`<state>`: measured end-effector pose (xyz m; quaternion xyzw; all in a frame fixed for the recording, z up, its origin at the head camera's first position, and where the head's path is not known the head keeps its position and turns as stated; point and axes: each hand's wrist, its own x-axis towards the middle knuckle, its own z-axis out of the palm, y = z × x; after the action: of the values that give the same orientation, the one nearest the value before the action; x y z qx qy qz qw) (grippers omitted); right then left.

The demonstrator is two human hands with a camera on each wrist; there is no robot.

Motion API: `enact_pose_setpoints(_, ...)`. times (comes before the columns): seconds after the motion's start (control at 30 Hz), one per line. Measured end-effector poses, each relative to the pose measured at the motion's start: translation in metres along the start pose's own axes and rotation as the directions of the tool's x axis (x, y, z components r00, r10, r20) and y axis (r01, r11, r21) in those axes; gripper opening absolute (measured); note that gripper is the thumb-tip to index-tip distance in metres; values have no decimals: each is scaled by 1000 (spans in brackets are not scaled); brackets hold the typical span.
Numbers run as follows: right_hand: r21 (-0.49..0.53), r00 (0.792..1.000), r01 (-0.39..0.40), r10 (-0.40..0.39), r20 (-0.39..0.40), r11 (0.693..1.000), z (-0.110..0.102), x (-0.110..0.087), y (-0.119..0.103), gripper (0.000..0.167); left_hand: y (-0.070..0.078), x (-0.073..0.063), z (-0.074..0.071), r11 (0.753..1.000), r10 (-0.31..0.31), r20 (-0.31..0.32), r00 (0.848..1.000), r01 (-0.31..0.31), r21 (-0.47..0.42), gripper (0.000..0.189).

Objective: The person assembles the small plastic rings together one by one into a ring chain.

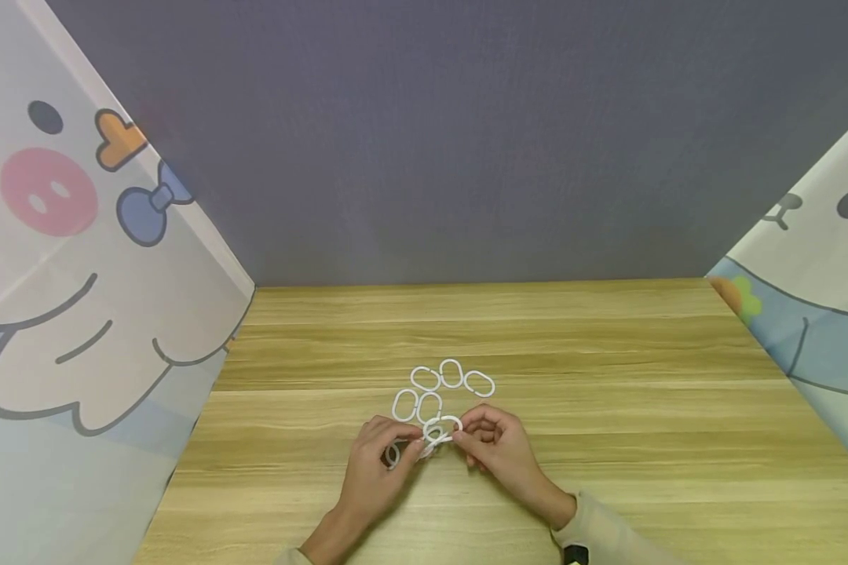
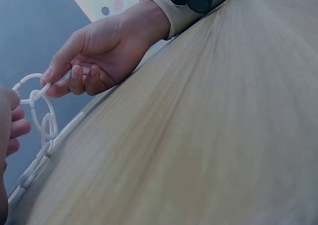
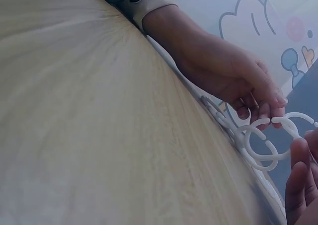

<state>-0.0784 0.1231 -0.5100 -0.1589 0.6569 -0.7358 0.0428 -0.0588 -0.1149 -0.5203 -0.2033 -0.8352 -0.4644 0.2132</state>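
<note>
My left hand (image 1: 378, 463) pinches a white open-ended plastic ring between thumb and forefinger, just above the table. Across from it, my right hand (image 1: 502, 455) pinches another white ring (image 1: 451, 417) by its edge. These rings are looped through one another, and further linked rings hang below, as the left wrist view shows. Behind the left fingers, a shaded ring (image 1: 398, 457) is partly hidden. In the right wrist view, a ring with a visible gap (image 3: 247, 144) hangs beneath the left fingertips.
Beyond the hands, several more white rings lie on the wooden table (image 1: 608, 377) in a curved row, including an angled one at its right end (image 1: 493, 386). A grey panel (image 1: 466, 157) stands at the back, with cartoon-printed panels on both sides.
</note>
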Motion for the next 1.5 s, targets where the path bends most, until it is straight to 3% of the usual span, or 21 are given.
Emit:
enact_pose_setpoints(0.43,-18,995,15,-13,98,1000,0,0,2,9,-1,1,-1,998,15,-19,1000,-16,-57,10)
enact_pose_setpoints(0.8,-45,987,50,-42,155,998,0,1,4,7,-2,0,-1,998,16,-17,1000,-17,-66,18)
enact_pose_setpoints(1.1,-111,993,88,-78,92,990,-9,6,2,10,1,3,-2,988,-19,-35,999,13,-157,15)
enact_pose_setpoints(1.37,-138,983,175,-165,77,975,-23,15,-3,8,2,3,0,986,4,-53,999,-13,-164,17)
enact_pose_setpoints(1.5,-184,985,171,-170,24,968,-32,20,-6,6,3,3,0,986,7,-61,998,-17,-166,17)
